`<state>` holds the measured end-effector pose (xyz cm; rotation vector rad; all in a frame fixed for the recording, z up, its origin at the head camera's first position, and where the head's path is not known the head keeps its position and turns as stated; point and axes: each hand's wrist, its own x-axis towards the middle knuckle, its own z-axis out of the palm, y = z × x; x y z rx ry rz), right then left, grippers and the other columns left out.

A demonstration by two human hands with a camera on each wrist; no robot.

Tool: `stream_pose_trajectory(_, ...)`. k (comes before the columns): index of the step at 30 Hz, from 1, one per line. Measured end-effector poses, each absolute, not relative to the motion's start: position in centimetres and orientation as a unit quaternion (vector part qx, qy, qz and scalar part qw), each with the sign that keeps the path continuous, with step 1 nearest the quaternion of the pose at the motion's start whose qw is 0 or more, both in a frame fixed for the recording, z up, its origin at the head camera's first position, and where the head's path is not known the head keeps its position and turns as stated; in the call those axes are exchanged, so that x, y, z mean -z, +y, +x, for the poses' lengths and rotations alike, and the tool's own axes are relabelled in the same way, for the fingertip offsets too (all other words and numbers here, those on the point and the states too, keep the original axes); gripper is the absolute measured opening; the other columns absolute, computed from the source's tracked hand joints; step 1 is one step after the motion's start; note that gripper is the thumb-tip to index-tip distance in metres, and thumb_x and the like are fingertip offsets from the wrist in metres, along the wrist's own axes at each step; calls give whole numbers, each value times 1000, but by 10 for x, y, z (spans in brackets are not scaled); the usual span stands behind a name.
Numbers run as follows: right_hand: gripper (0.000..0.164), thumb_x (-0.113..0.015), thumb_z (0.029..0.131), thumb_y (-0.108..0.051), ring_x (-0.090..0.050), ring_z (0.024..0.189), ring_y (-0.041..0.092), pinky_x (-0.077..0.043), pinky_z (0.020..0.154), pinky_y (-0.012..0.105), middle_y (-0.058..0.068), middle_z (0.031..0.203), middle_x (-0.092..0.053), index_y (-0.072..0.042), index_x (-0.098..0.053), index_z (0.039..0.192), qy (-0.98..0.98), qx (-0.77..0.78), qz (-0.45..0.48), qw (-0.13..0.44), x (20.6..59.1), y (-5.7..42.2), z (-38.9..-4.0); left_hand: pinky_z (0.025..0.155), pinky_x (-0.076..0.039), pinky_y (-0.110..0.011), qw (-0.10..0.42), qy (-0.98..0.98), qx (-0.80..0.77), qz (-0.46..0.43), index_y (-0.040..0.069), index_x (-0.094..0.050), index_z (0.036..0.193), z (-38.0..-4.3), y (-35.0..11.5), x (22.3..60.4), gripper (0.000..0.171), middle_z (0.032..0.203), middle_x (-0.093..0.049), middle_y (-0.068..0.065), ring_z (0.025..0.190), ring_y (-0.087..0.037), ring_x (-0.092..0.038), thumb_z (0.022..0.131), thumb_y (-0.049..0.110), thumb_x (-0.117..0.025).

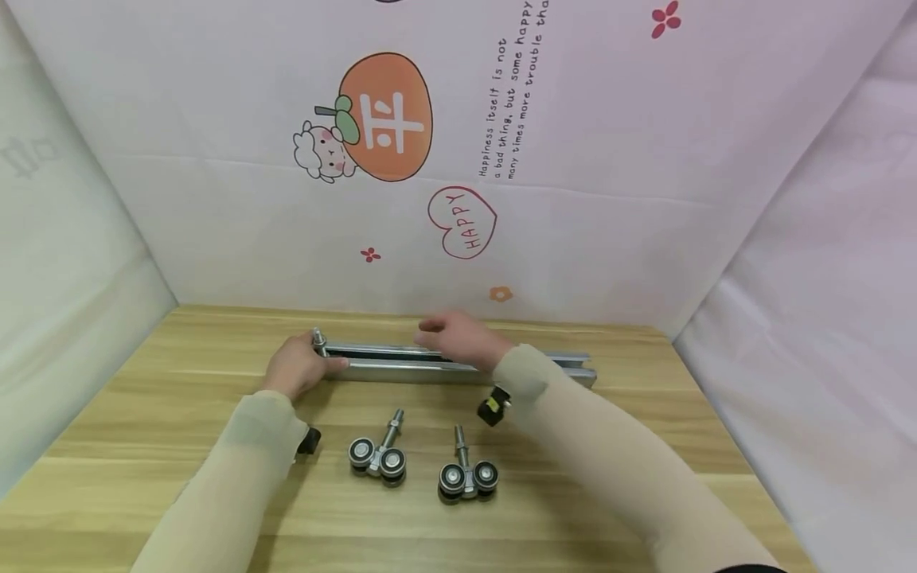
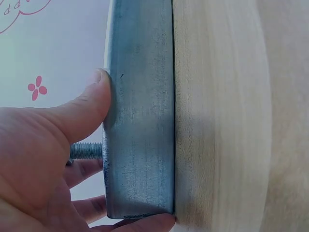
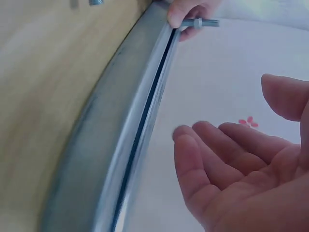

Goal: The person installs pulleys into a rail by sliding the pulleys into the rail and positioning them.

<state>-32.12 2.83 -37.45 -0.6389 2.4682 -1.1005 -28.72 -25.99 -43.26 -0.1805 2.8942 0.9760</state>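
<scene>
A long metal C-channel rail [image 1: 401,371] lies on the table with its slot facing up. My left hand [image 1: 297,366] grips its left end, the thumb [image 2: 94,104] on the slot edge and a fingertip at the end face. A threaded bolt [image 1: 319,341] with a nut stands up out of the slot beside that hand; whatever is under it inside the rail is hidden. Over the rail's middle, my right hand [image 1: 462,338] hovers with loosely bent fingers and holds nothing. Apart from the rail, the right wrist view shows the palm and fingers [image 3: 231,164].
Two roller trolleys, each with wheels and a threaded bolt, lie in front of the rail: the left trolley [image 1: 378,460] and the right trolley [image 1: 467,477]. Behind the wooden table [image 1: 143,414] rises a printed white cloth [image 1: 616,199], with pale cloth walls at both sides.
</scene>
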Motion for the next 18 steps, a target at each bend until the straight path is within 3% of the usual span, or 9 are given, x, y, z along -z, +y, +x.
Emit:
stream_pose_trajectory(6,50,-61,101,-34,-64,112,27,-54,90,37,8,127,-64,-4,-54,141,825,470,-196,246,385,79,-302,108,-31,-62,48,944,-321,-63,-12,-31,148,-287,-260,432,94,140,-44,-36,127,-54,-41,88,46,-74)
stream_pose_trajectory(18,52,-60,101,-23,-60,117,39,-51,95,48,26,133,-58,10,-49,139,736,593,-117,305,409,125,-262,106,-33,-62,57,946,-313,-61,-13,-34,146,-285,-258,431,90,142,-41,-38,127,-54,-41,90,45,-72)
